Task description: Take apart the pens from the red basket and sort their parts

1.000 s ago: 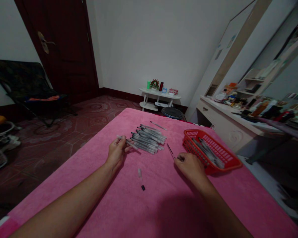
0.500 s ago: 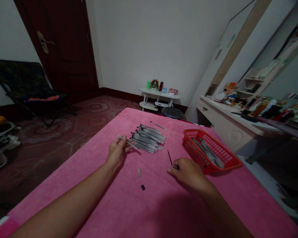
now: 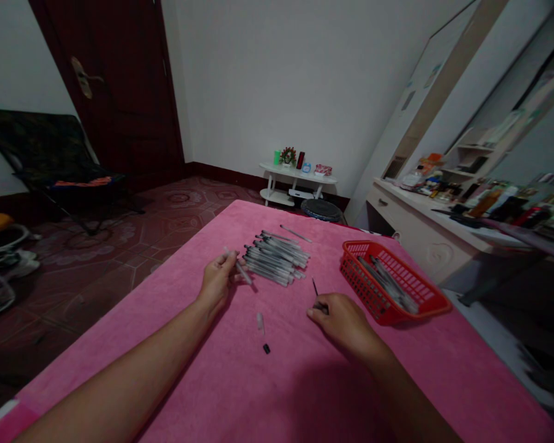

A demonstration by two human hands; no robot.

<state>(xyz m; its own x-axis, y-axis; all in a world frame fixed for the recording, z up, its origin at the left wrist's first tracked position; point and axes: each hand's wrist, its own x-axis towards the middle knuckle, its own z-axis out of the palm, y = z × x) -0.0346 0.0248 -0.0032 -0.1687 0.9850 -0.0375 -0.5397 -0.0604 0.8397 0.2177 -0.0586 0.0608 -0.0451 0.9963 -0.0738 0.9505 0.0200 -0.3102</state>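
My left hand [image 3: 218, 278] is closed around a clear pen barrel [image 3: 244, 272], which slants down to the right beside the pen pile. Pinched in my right hand [image 3: 339, 312] is a thin dark pen refill [image 3: 315, 287], its far end pointing up and away. A pile of clear pens with dark ends [image 3: 277, 258] lies just right of my left hand. Between my forearms rest a translucent pen cap [image 3: 260, 321] and a small black plug [image 3: 266, 349]. One lone pen [image 3: 295, 233] lies behind the pile.
A red plastic basket [image 3: 369, 295] with several pens in it stands at the right of the pink-covered table [image 3: 221, 381]. Farther right is a dresser [image 3: 425, 227] crowded with bottles. A low white stand [image 3: 277, 167] is by the back wall, and a folding chair [image 3: 50, 154] is at left.
The barrel in my left hand has tilted more steeply, its lower end swinging down and left. My right hand has shifted slightly left with the refill, of which less shows.
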